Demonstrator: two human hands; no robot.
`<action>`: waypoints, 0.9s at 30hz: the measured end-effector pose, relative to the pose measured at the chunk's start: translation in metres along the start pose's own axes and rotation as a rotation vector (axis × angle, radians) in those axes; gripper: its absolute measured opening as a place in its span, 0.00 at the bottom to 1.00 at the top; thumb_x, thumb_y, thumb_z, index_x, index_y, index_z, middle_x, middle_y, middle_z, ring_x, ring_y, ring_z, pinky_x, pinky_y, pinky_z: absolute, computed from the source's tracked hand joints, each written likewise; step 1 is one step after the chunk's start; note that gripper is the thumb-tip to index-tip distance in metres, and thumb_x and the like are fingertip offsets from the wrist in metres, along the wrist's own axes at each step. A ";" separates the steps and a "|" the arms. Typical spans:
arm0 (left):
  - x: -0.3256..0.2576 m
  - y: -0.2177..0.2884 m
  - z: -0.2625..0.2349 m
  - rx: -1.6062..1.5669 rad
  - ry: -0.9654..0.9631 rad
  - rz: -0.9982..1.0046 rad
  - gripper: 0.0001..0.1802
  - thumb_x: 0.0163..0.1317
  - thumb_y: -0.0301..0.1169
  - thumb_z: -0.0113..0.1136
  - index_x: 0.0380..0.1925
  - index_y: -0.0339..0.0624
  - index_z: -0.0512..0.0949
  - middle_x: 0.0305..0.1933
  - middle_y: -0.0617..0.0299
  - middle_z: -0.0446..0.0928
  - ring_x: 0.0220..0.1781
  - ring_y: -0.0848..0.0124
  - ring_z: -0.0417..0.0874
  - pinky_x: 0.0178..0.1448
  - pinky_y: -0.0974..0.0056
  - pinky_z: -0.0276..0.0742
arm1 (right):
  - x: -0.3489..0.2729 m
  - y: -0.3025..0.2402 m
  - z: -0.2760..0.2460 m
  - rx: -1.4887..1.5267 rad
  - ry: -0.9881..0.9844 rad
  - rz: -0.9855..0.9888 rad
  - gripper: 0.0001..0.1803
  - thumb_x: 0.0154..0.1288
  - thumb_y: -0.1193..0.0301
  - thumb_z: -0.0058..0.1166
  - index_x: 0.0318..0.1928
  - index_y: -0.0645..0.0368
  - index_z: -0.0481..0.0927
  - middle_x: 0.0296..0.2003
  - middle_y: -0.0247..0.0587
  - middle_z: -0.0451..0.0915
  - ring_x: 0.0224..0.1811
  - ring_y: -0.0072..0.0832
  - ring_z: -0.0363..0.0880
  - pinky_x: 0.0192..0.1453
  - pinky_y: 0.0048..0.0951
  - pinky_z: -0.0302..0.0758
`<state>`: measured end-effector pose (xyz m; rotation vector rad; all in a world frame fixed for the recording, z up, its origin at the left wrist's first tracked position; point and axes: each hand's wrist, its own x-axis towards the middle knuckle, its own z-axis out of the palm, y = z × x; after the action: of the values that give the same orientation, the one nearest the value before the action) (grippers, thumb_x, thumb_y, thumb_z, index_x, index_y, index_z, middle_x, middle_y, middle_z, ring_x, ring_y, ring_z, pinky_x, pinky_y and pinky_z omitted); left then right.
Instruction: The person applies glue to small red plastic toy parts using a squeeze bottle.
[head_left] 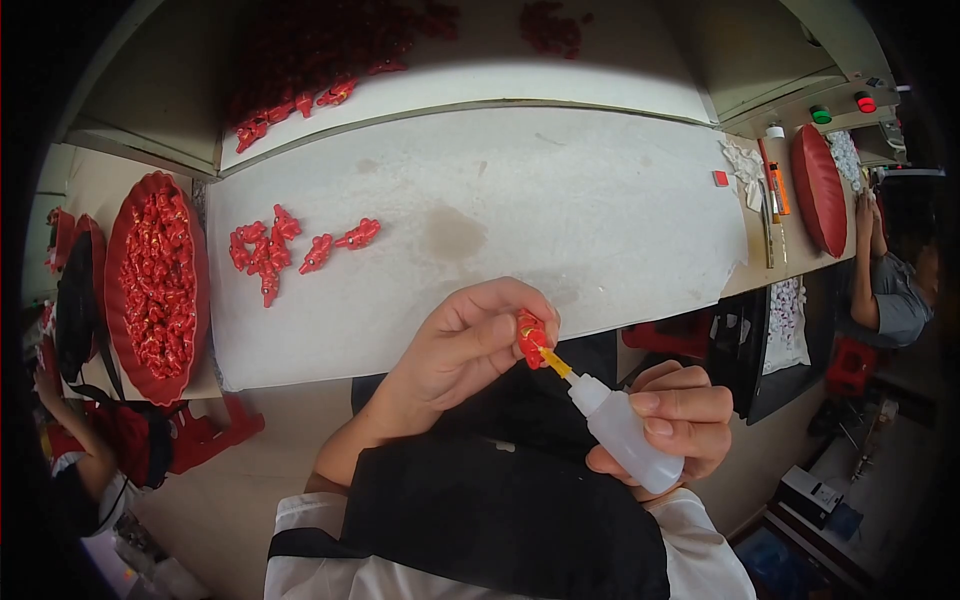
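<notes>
My left hand (465, 345) pinches a small red figurine (529, 338) between thumb and fingers, just off the near edge of the white table (560, 200). My right hand (680, 415) grips a small white squeeze bottle (625, 432) with a yellow nozzle. The nozzle tip touches the underside of the red figurine. A cluster of similar red pieces (270, 250) lies on the table's left part. A red tray (155, 285) heaped with several red pieces stands at the far left.
More red pieces (300, 100) lie on the raised shelf behind the table. An empty red tray (820, 190), tubes and white scraps sit at the right end. One person sits at the right (895, 290), another at the lower left (90, 450).
</notes>
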<state>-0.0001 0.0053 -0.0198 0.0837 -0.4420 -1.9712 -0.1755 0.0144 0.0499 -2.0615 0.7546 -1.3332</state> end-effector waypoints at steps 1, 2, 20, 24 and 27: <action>0.000 0.000 0.000 0.000 -0.001 -0.001 0.13 0.60 0.31 0.48 0.42 0.36 0.70 0.39 0.57 0.71 0.41 0.74 0.70 0.46 0.72 0.65 | -0.001 -0.001 -0.002 0.030 0.000 0.017 0.27 0.35 0.69 0.69 0.38 0.54 0.68 0.35 0.36 0.69 0.28 0.26 0.69 0.26 0.23 0.70; 0.000 0.000 0.000 -0.001 -0.001 -0.001 0.13 0.60 0.31 0.48 0.42 0.36 0.70 0.39 0.57 0.71 0.41 0.74 0.70 0.46 0.72 0.65 | -0.002 -0.001 -0.002 0.059 0.000 0.034 0.31 0.30 0.73 0.72 0.39 0.54 0.70 0.37 0.38 0.71 0.30 0.28 0.72 0.29 0.26 0.73; 0.000 -0.002 0.001 0.018 0.025 0.007 0.13 0.60 0.32 0.48 0.42 0.35 0.70 0.39 0.57 0.71 0.40 0.74 0.70 0.45 0.72 0.66 | -0.002 0.002 0.000 0.000 0.031 0.008 0.24 0.41 0.65 0.66 0.38 0.52 0.67 0.33 0.34 0.67 0.26 0.21 0.66 0.24 0.19 0.66; 0.000 -0.002 -0.001 0.031 0.020 0.009 0.13 0.60 0.32 0.48 0.42 0.35 0.70 0.39 0.57 0.71 0.40 0.74 0.70 0.45 0.71 0.66 | -0.002 0.001 0.000 -0.008 0.026 0.019 0.24 0.41 0.65 0.66 0.38 0.52 0.67 0.33 0.34 0.67 0.26 0.21 0.66 0.24 0.19 0.66; 0.000 -0.002 -0.001 0.030 0.014 0.006 0.13 0.60 0.32 0.49 0.42 0.35 0.70 0.39 0.57 0.71 0.40 0.74 0.70 0.45 0.71 0.66 | -0.001 0.001 0.000 -0.017 0.023 0.035 0.24 0.41 0.65 0.66 0.38 0.52 0.67 0.34 0.34 0.67 0.26 0.21 0.66 0.24 0.19 0.66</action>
<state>-0.0017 0.0053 -0.0213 0.1152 -0.4624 -1.9571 -0.1762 0.0149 0.0486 -2.0396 0.8109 -1.3382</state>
